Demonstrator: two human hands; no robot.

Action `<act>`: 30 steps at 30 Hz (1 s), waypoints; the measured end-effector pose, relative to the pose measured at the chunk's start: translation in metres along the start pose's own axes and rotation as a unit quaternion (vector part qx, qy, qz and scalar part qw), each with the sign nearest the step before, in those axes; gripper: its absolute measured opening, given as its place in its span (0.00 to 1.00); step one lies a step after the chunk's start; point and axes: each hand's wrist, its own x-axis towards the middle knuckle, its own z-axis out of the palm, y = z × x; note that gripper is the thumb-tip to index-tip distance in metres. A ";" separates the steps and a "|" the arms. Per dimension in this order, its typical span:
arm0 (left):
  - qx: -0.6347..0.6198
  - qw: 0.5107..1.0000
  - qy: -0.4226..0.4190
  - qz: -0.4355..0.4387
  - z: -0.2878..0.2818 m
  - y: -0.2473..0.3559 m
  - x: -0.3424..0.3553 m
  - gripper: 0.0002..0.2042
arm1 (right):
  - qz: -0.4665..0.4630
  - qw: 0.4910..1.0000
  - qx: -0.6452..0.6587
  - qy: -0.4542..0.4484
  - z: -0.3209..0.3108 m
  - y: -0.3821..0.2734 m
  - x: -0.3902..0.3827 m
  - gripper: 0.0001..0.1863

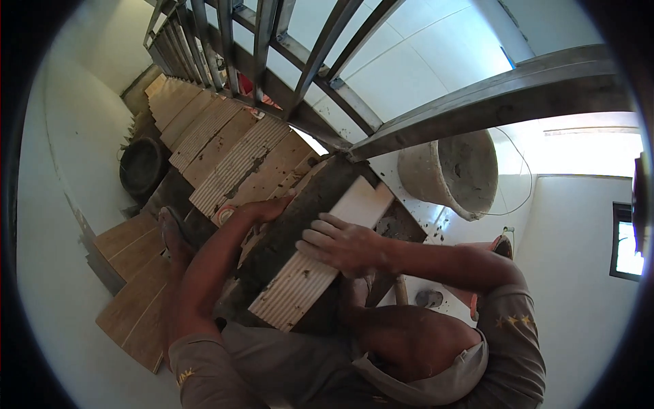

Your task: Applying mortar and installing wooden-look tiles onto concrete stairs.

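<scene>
A long, narrow stair tile (296,290) with a ribbed strip lies on the dark mortar bed (272,262) of a step in front of me. My right hand (344,245) rests across its middle, palm down and fingers stretched out. My left hand (271,208) is beyond the mortar bed, at the edge of the lower step. Its fingers point to the right, partly hidden, and I see nothing held in them. Close to my left wrist lies a small round red-and-white object (225,215).
Tiled steps (225,150) descend at the far left beside a metal railing (300,61). A black rubber bucket (143,169) stands by the left wall. Loose brown tiles (129,245) lean below it. A mortar-crusted bucket (422,174) sits at right on the white floor.
</scene>
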 end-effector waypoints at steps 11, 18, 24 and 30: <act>0.001 0.999 0.039 -0.009 0.003 0.005 -0.015 0.49 | -0.040 0.997 -0.066 0.016 0.035 0.041 0.053 0.36; 0.025 0.999 0.040 0.000 0.002 0.000 -0.023 0.39 | -0.022 0.997 -0.067 -0.039 0.035 0.048 0.063 0.41; 0.080 0.995 0.061 -0.024 0.004 0.025 -0.057 0.34 | -0.003 0.997 -0.004 -0.077 0.033 0.056 0.067 0.54; 0.099 0.993 0.058 -0.025 0.005 0.024 -0.058 0.35 | 0.010 0.993 0.017 -0.117 0.030 0.057 0.071 0.58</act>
